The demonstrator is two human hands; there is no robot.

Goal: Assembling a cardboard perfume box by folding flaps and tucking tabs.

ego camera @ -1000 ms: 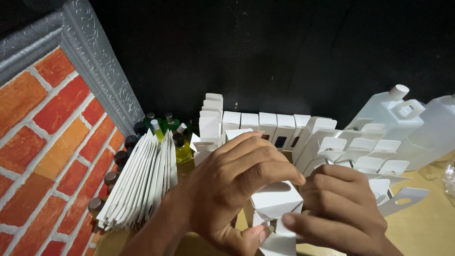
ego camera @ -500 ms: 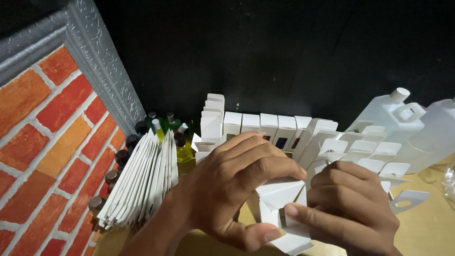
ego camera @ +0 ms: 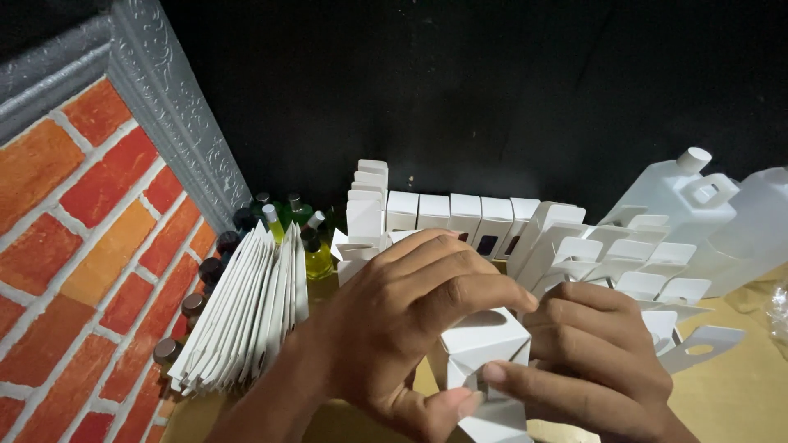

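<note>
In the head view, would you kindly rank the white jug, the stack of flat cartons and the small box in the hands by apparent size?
1. Stack of flat cartons
2. White jug, similar and farther away, so unsure
3. Small box, smallest despite being nearest

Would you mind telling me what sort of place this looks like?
Probably a small hand-packing bench: a stack of flat white cartons, rows of folded white boxes, small capped bottles and plastic jugs, while both hands fold one box.

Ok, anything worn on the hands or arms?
Nothing worn that shows: the left hand and right hand are bare, without gloves, rings or a watch. The left forearm is bare too, with no sleeve in view. Nails are short and unpainted.
</note>
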